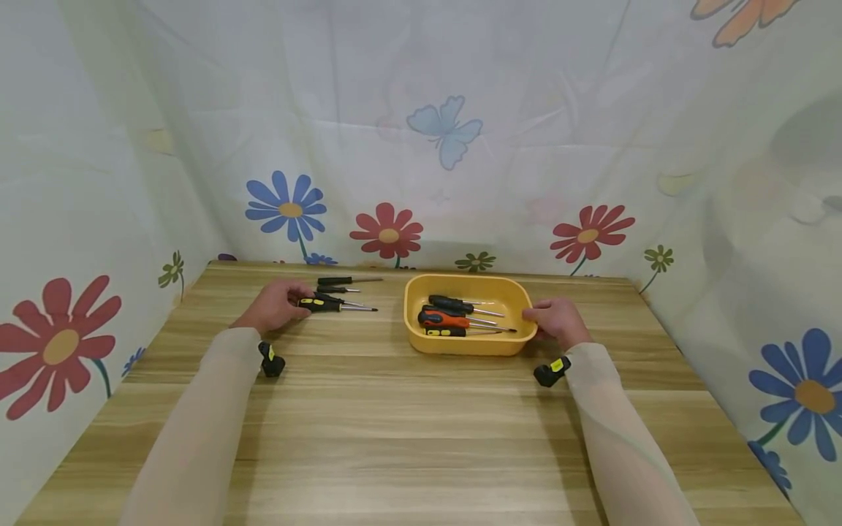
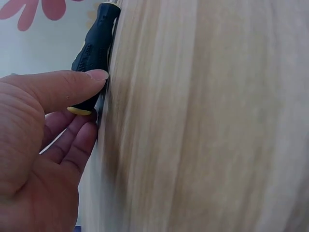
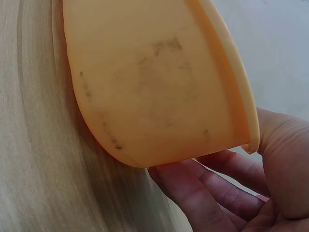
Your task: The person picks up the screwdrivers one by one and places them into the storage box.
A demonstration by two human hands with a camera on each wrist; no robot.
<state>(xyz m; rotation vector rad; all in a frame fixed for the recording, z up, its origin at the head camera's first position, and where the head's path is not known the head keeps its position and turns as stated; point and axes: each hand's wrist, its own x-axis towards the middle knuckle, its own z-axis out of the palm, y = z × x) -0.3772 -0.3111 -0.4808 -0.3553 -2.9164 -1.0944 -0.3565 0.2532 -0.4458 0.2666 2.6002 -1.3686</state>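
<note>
My left hand [image 1: 281, 303] pinches the black-and-yellow handle of a screwdriver [image 1: 320, 304] at the left of the table. In the left wrist view the thumb lies on that handle [image 2: 94, 53], with the other fingers curled beneath its butt end. Two more dark-handled screwdrivers, a longer one [image 1: 335, 280] and a shorter one [image 1: 332, 289], lie just behind. With thumb at the rim and fingers under the outer wall, my right hand [image 1: 559, 319] grips the right end of a yellow plastic bin [image 1: 473, 349]. Several screwdrivers lie in it, one with an orange-and-black handle [image 1: 444, 319].
The wood-grain table [image 1: 408, 438] runs back to a flowered cloth [image 1: 513, 175] that hangs behind and at both sides. A small black camera is strapped at each wrist. Bare tabletop lies between the left-hand screwdrivers and the bin.
</note>
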